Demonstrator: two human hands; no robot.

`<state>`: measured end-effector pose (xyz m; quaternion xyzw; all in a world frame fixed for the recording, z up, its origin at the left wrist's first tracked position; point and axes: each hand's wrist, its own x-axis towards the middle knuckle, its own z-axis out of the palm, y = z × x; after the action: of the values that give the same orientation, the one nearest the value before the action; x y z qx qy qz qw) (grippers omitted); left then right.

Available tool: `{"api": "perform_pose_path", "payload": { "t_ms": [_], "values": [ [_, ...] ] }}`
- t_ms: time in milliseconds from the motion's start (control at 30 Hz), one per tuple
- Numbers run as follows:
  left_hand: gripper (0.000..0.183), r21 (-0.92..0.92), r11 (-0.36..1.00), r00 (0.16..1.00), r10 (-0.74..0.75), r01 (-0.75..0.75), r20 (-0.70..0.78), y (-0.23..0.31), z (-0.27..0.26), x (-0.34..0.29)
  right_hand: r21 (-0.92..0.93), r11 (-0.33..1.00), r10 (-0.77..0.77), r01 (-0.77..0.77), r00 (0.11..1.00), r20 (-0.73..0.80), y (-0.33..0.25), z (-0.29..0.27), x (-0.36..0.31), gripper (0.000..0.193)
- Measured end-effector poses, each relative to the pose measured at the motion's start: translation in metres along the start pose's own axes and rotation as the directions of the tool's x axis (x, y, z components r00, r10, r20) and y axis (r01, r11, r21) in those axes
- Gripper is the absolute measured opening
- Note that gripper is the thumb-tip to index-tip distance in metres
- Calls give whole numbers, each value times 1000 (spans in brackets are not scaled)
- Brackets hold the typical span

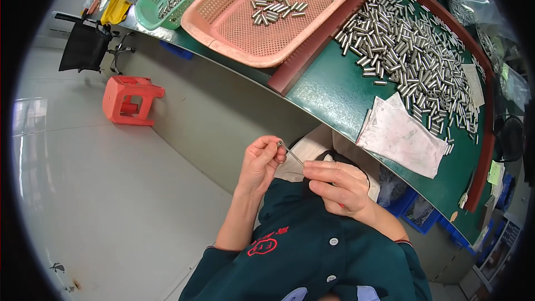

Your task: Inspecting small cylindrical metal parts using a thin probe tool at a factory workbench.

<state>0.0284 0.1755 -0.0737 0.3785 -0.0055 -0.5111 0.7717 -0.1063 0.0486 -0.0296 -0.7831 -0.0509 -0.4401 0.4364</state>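
Note:
In front of my dark green shirt, my left hand [261, 161] pinches a small metal cylinder [280, 143] between thumb and fingertips, its end facing up. My right hand [337, 184] is closed on a thin metal rod [292, 154], whose tip reaches the cylinder; whether it is inside the bore I cannot tell. A speck of red shows under the right palm, and the rest of what lies there is hidden. To the right, a heap of similar small metal cylinders [407, 50] covers much of the green tabletop [317, 95]. A stained whitish cloth [404, 136] lies at the table's near edge.
Dark red wooden rails [329, 33] border the green surface. Left of them stand a pink perforated basket [223, 28] with some cylinders and a yellow note, and a green basket [147, 8]. A red stool [131, 100] and black chair [83, 47] stand on the floor.

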Motion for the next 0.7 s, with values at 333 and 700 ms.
{"api": "perform_pose_path", "payload": {
  "t_ms": [333,700],
  "values": [
    [13,104,993,996,63,-57,-63,0,5,-2,-116,993,6,-13,998,-61,3,2,-10,22],
    [12,-183,979,990,73,-94,-120,-8,11,-1,-95,995,40,-41,999,-17,5,7,-7,20]
  ]
}}
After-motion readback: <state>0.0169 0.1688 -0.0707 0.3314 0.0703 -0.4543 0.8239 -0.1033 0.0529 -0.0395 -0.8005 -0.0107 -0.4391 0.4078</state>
